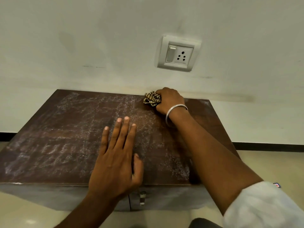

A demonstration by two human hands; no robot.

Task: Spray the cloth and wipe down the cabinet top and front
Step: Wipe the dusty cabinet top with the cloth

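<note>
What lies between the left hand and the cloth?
Nothing: in the head view, only bare, streaky cabinet top separates the left hand from the cloth.

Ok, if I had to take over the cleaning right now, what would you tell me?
Left hand: flat and open on the cabinet top, holding nothing.
Right hand: grips the bunched striped cloth at the top's back edge, by the wall.
Done: hard to say; whitish streaks cover most of the top.
To do: wipe those streaks, then the cabinet front.
</note>
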